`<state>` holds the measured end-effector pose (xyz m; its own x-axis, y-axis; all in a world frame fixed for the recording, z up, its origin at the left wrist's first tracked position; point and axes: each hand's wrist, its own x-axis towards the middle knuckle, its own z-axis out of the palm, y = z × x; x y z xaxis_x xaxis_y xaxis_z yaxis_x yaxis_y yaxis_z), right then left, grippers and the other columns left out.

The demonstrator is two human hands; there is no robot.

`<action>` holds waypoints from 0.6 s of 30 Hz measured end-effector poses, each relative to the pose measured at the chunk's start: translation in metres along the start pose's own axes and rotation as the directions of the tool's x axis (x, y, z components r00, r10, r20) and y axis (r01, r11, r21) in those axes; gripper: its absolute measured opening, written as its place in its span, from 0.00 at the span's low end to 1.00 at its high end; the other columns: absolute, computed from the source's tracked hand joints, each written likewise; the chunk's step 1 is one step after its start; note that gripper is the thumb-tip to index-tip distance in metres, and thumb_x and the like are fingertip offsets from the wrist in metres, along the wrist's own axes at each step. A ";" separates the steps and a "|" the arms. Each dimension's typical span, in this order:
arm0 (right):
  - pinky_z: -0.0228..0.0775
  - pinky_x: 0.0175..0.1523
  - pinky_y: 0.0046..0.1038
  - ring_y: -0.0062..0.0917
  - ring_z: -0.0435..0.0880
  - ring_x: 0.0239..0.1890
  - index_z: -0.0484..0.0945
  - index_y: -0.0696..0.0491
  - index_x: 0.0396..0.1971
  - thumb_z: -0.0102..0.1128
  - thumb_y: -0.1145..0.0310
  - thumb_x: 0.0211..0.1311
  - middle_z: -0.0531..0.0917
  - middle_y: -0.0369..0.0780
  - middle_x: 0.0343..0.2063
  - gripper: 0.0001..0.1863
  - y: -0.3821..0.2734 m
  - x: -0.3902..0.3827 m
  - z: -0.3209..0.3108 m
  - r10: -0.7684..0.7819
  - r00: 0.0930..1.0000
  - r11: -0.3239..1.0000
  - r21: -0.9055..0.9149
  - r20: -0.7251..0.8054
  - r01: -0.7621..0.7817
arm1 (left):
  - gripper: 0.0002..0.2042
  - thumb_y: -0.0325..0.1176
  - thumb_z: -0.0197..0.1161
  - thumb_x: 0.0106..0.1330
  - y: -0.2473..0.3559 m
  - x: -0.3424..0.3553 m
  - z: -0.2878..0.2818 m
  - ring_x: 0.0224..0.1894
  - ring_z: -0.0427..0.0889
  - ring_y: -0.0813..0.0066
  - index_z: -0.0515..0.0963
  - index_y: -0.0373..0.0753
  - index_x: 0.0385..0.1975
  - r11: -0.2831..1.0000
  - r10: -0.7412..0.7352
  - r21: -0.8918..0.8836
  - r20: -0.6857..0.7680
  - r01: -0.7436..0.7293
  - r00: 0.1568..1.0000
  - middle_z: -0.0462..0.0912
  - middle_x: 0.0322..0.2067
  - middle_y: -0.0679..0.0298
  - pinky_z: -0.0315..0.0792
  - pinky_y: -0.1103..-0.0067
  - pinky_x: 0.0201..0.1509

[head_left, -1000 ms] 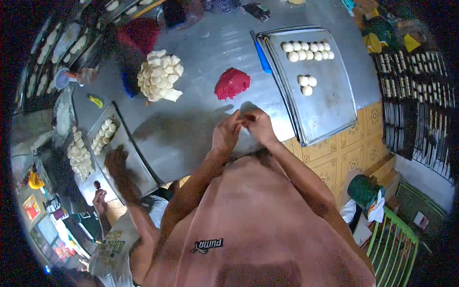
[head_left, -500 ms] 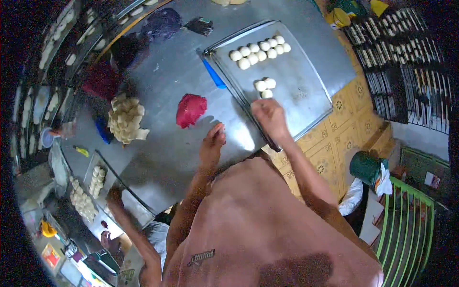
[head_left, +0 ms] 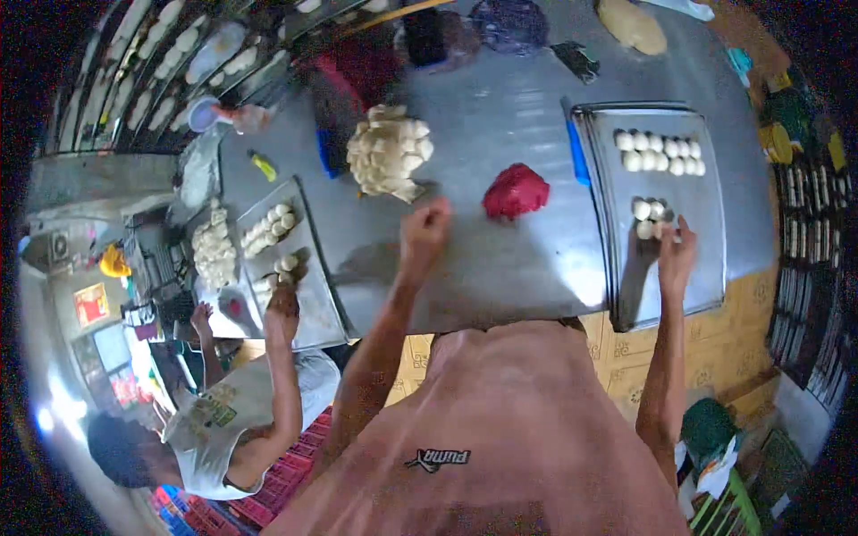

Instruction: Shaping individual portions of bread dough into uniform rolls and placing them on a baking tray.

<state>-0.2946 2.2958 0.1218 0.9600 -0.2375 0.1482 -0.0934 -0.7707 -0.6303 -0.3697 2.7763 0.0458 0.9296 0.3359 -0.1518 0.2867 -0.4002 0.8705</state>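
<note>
My right hand (head_left: 677,259) is over the metal tray (head_left: 666,295) on the right, its fingertips closed at a dough ball (head_left: 661,230) at the edge of a small cluster. Farther up the same tray, two rows of round white dough balls (head_left: 661,153) lie side by side. My left hand (head_left: 424,239) hangs over the table just short of a heap of cut dough pieces (head_left: 386,154), fingers curled together; whether anything is in them is hidden. A crumpled red cloth (head_left: 516,191) lies on the table between my hands.
A co-worker's hand (head_left: 282,308) works at another tray (head_left: 315,308) of dough pieces on the left. A blue-handled tool (head_left: 578,154) lies beside my tray. Toward the far edge are a large dough lump (head_left: 633,25) and a dark bundle (head_left: 509,25). Racks (head_left: 809,223) stand at right.
The view has swung left, showing more of the co-worker. My left hand has moved from beside the red cloth toward the dough heap. My right hand stays at the small cluster on the tray.
</note>
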 end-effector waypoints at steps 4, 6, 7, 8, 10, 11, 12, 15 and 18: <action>0.70 0.49 0.28 0.25 0.77 0.43 0.74 0.60 0.60 0.54 0.59 0.74 0.80 0.43 0.44 0.24 -0.019 -0.050 0.011 0.037 0.989 0.940 0.332 0.145 -0.084 | 0.14 0.35 0.60 0.68 0.002 0.073 -0.073 0.41 0.80 0.51 0.78 0.34 0.48 0.911 0.281 0.384 -0.305 -0.153 0.910 0.82 0.41 0.48 0.75 0.63 0.49; 0.71 0.48 0.26 0.20 0.76 0.42 0.74 0.58 0.59 0.55 0.62 0.73 0.81 0.41 0.44 0.21 -0.032 -0.079 0.027 0.012 0.964 0.971 0.226 0.266 -0.075 | 0.13 0.33 0.61 0.67 0.016 0.097 -0.091 0.46 0.79 0.46 0.78 0.35 0.47 0.817 0.513 0.458 -0.303 -0.350 0.803 0.81 0.45 0.47 0.74 0.61 0.53; 0.72 0.48 0.25 0.20 0.77 0.42 0.74 0.57 0.59 0.56 0.65 0.72 0.82 0.41 0.43 0.20 -0.040 -0.093 0.039 0.080 0.936 0.945 0.273 0.342 -0.180 | 0.12 0.33 0.64 0.64 0.026 0.109 -0.098 0.47 0.80 0.48 0.80 0.36 0.44 0.727 0.546 0.585 -0.176 -0.359 0.819 0.81 0.47 0.49 0.74 0.62 0.53; 0.73 0.47 0.25 0.20 0.79 0.43 0.74 0.57 0.58 0.57 0.68 0.71 0.82 0.40 0.42 0.19 -0.048 -0.104 0.049 0.133 0.892 0.890 0.344 0.433 -0.300 | 0.11 0.32 0.68 0.61 0.036 0.117 -0.101 0.47 0.81 0.50 0.83 0.37 0.42 0.638 0.486 0.698 -0.039 -0.324 0.873 0.81 0.48 0.51 0.75 0.62 0.52; 0.75 0.45 0.25 0.23 0.82 0.43 0.76 0.57 0.55 0.58 0.72 0.69 0.84 0.41 0.40 0.16 -0.063 -0.120 0.063 0.127 0.827 0.967 0.116 0.547 -0.225 | 0.12 0.32 0.67 0.60 0.057 0.124 -0.102 0.47 0.80 0.47 0.81 0.37 0.42 0.637 0.275 0.736 0.061 -0.229 0.960 0.82 0.43 0.49 0.75 0.60 0.52; 0.77 0.45 0.27 0.26 0.84 0.43 0.78 0.58 0.52 0.58 0.74 0.68 0.84 0.43 0.40 0.14 -0.070 -0.123 0.071 -0.168 0.862 0.979 0.186 0.477 0.088 | 0.11 0.33 0.65 0.62 0.066 0.124 -0.101 0.45 0.80 0.47 0.80 0.36 0.42 0.635 0.117 0.757 0.105 -0.156 0.988 0.82 0.39 0.49 0.74 0.60 0.52; 0.78 0.44 0.28 0.28 0.85 0.42 0.79 0.59 0.49 0.58 0.75 0.67 0.84 0.44 0.40 0.13 -0.077 -0.126 0.076 -0.296 0.845 0.955 0.125 0.446 0.268 | 0.08 0.31 0.63 0.63 0.071 0.115 -0.101 0.43 0.81 0.45 0.80 0.36 0.40 0.585 0.387 0.736 0.116 -0.341 0.915 0.82 0.36 0.49 0.74 0.59 0.49; 0.77 0.44 0.31 0.36 0.86 0.39 0.82 0.60 0.44 0.61 0.77 0.62 0.84 0.48 0.38 0.11 -0.094 -0.121 0.086 -0.171 0.875 0.972 0.223 0.453 0.074 | 0.10 0.28 0.62 0.66 0.071 0.070 -0.093 0.41 0.80 0.47 0.76 0.35 0.45 0.682 0.577 0.564 -0.023 -0.466 0.817 0.79 0.37 0.48 0.74 0.62 0.45; 0.76 0.42 0.35 0.42 0.83 0.36 0.82 0.58 0.43 0.65 0.77 0.54 0.82 0.47 0.35 0.14 -0.108 -0.102 0.100 -0.305 0.875 0.952 0.153 0.375 0.266 | 0.11 0.30 0.63 0.68 0.050 0.017 -0.071 0.42 0.81 0.56 0.74 0.36 0.47 0.882 0.419 0.275 -0.083 -0.384 0.904 0.79 0.38 0.53 0.75 0.66 0.44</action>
<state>-0.3565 2.4625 0.0984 0.9677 0.2494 0.0361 0.2072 -0.7061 -0.6771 -0.3562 2.8222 0.1195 0.9413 0.2068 0.2667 -0.0402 -0.7160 0.6969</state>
